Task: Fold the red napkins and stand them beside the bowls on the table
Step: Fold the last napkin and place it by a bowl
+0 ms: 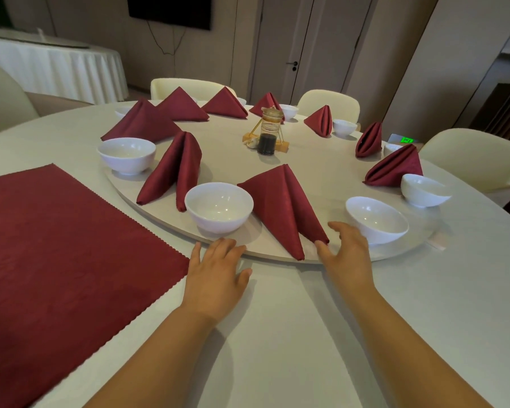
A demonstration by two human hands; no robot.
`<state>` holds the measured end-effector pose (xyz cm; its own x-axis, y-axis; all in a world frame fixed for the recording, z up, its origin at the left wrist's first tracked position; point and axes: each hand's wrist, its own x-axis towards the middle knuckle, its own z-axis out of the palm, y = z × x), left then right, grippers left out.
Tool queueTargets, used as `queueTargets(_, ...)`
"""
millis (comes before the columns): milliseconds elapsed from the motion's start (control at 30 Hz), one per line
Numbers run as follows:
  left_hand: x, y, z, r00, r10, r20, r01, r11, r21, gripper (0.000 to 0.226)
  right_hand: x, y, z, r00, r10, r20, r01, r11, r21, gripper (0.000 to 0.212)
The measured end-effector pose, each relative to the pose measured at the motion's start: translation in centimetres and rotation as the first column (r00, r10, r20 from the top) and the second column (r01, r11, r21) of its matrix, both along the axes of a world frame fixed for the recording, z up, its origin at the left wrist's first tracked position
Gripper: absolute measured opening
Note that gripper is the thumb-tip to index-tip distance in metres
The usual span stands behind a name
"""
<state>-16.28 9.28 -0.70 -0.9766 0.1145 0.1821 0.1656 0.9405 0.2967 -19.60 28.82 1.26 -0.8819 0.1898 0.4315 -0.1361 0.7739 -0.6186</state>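
The nearest folded napkin (280,207) stands as a red peaked tent on the turntable (321,160), between two white bowls (218,206) (creases sharp). Left hand (215,272) and right hand (348,248), fingers spread, rest at the turntable's rim; an unfolded napkin (56,254) lies flat, left.

- At my nine o'clock, an unfolded napkin (56,260) lies on the table (306,334).
- At the lazy Susan's (321,160) six o'clock: folded napkin (280,207) between two bowls (218,207).

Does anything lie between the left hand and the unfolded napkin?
Nothing visible does. The left hand rests open at the turntable rim; the napkin lies flat on the table just left of it, its corner close to the hand.
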Motion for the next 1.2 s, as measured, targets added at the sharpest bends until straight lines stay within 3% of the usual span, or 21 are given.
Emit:
queueTargets(133,0.7,0.2,0.9,1.000,-0.028,-0.005,0.028,0.999,0.019,0.044,4.4,-1.6,-0.8,0.985,0.168,-0.034,-0.169,0.985,-0.028,0.033)
queueTargets(300,3.6,-2.9,2.2,0.996,-0.007,-0.086,0.009,1.000,0.023,0.040,7.2,-3.5,-3.3,0.922,0.349,0.167,-0.354,0.935,-0.002,0.035)
queueTargets(400,5.7,-6.7,2.1,0.990,0.114,-0.088,-0.112,0.993,0.026,0.039,8.1,-4.0,-4.2,0.919,0.333,0.210,-0.366,0.919,0.146,0.055)
queueTargets(500,7.8,-10.4,1.1,0.962,0.267,-0.047,-0.268,0.964,-0.005,0.047,8.2,-4.0,-4.2,0.917,0.328,0.226,-0.367,0.917,0.159,0.034)
queueTargets(633,9.1,-12.5,0.0,0.944,0.329,0.002,-0.328,0.944,-0.039,0.047,8.1,-3.9,-4.5,0.909,0.362,0.209,-0.397,0.903,0.165,0.035)
queueTargets(800,8.7,-13.0,-0.7,0.946,0.301,-0.121,-0.302,0.953,0.007,0.028,7.9,-3.9,-4.5,0.910,0.366,0.197,-0.399,0.902,0.167,0.027)
queueTargets(933,9.3,-12.8,-0.2,0.957,0.261,-0.127,-0.246,0.962,0.121,0.026,7.8,-3.9,-4.6,0.911,0.367,0.190,-0.395,0.907,0.143,0.027)
queueTargets(1067,11.0,-10.4,0.7,0.976,0.105,-0.192,-0.077,0.986,0.148,0.029,8.1,-4.0,-3.7,0.904,0.379,0.198,-0.376,0.925,-0.052,0.024)
queueTargets(1200,12.8,-5.3,-0.1,0.975,-0.086,-0.205,0.103,0.992,0.075,0.034,8.8,-4.4,-2.3,0.863,0.428,0.269,-0.368,0.897,-0.246,0.013)
